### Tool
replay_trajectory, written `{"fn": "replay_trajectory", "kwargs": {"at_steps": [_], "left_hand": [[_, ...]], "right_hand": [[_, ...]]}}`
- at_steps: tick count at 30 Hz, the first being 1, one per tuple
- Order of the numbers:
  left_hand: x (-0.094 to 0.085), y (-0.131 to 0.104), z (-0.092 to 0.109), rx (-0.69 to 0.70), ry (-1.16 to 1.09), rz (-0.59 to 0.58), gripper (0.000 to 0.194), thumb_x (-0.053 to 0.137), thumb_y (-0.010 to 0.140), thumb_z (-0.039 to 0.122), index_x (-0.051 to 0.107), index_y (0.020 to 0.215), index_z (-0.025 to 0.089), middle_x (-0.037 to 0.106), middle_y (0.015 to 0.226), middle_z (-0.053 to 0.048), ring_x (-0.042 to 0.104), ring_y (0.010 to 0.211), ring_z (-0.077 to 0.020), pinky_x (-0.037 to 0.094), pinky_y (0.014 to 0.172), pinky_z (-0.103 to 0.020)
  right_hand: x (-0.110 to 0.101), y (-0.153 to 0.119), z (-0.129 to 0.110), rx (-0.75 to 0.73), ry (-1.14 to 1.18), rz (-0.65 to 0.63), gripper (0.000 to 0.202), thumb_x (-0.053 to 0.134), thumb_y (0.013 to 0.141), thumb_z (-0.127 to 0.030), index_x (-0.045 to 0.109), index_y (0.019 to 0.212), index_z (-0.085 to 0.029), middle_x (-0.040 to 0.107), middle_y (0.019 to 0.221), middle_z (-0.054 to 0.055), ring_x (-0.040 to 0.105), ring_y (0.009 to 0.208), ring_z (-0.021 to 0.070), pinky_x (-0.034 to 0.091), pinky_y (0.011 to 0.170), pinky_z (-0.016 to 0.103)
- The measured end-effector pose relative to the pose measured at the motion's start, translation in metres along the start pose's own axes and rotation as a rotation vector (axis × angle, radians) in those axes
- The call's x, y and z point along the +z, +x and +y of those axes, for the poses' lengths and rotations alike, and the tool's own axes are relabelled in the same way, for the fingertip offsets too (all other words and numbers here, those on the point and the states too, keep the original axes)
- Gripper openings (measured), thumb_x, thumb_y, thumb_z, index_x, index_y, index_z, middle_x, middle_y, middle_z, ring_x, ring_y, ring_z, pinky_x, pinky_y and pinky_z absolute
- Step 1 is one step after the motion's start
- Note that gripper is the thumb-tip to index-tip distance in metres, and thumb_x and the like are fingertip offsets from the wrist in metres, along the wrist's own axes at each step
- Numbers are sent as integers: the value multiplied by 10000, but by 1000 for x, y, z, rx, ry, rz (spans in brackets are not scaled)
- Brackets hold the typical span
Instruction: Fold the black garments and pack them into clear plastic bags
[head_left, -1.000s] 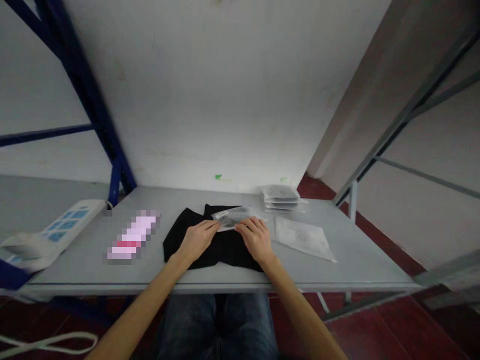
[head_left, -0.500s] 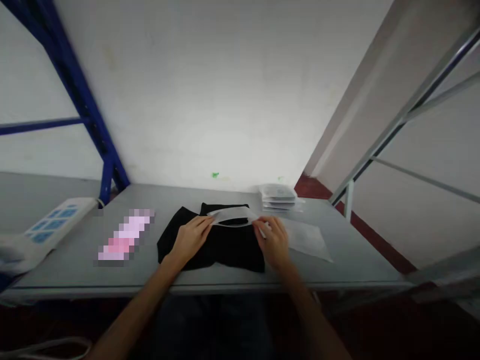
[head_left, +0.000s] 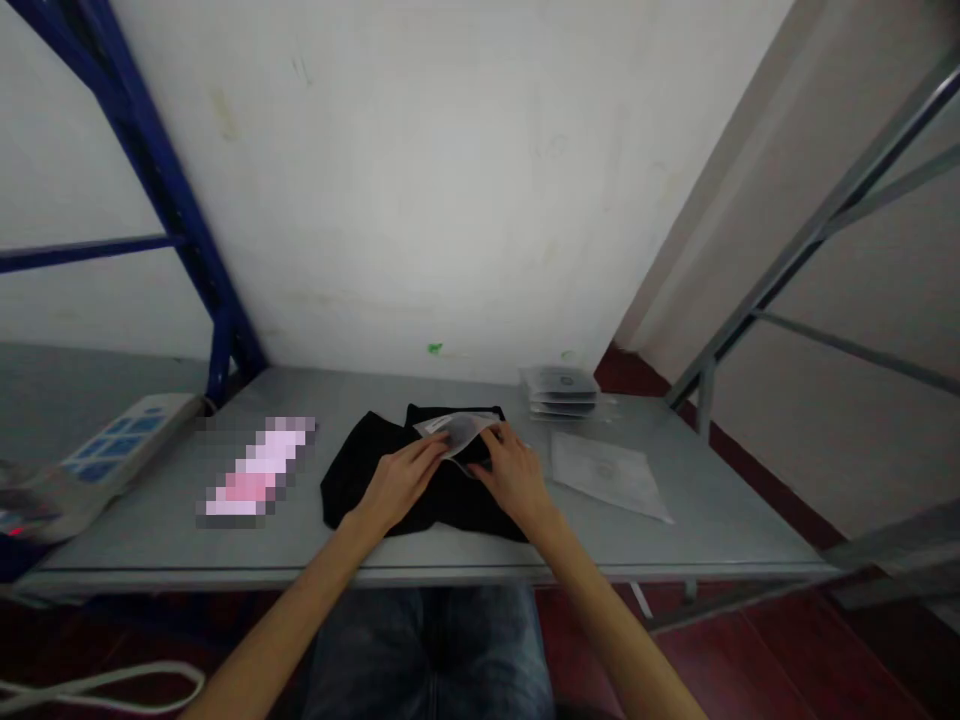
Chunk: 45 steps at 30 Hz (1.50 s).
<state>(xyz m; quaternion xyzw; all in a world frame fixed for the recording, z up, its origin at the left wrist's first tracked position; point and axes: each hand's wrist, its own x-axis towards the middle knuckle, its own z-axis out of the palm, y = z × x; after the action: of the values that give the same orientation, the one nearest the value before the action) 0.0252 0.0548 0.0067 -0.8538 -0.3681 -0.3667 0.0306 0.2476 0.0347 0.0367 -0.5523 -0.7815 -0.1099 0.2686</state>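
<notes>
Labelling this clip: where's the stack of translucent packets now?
Head view, right of centre: the stack sits on the table near the wall, just beyond the lone flat packet.

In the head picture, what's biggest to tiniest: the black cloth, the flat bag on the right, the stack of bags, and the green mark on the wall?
1. Black cloth
2. Flat bag
3. Stack of bags (farther back, which shrinks it)
4. Green mark

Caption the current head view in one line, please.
Left hand and right hand work at a translucent bag over black fabric on a gray table.
</notes>
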Motion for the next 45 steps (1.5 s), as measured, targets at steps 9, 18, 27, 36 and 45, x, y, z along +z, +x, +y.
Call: {"fn": "replay_trajectory", "kwargs": {"at_steps": [9,18,27,36,45], "left_hand": [[-5,-6,-5,-78,5,29,416,413,1082,301,487,1484,225,702,1366,-115,743,1133,-239,612,965,-361],[-20,-4,-29,-440,1,273,193,464,1037,317,608,1118,216,778,1123,-93,761,1016,-258,601,876,-377],[-24,7,-30,-643,-275,463,224,552,987,429,516,876,238,772,971,-62,762,893,-229,598,789,-340],[-23,-5,-10,-554,-585,226,232,565,985,432,508,873,237,785,1166,-91,759,1039,-221,618,919,-374],[-23,-13,-8,-343,45,271,355,614,934,269,548,1276,199,538,1533,-182,496,1449,-347,408,1198,-606]], "right_hand": [[13,15,-9,-58,37,6,369,620,931,-111,712,1248,-275,660,1209,84,673,810,180,531,601,267],[-8,-4,5,-2,638,210,432,490,934,-84,754,1210,-286,631,1224,84,684,1003,189,616,801,304],[3,-28,27,-33,590,-14,521,464,908,-40,740,1262,-304,665,1302,72,699,1084,200,625,860,342],[1,-30,36,230,627,149,329,591,991,-302,685,1303,-260,692,1215,90,733,851,180,625,656,292],[10,-33,8,203,633,302,212,543,1022,-303,721,1115,-235,731,1063,66,715,943,195,616,729,290]]}}
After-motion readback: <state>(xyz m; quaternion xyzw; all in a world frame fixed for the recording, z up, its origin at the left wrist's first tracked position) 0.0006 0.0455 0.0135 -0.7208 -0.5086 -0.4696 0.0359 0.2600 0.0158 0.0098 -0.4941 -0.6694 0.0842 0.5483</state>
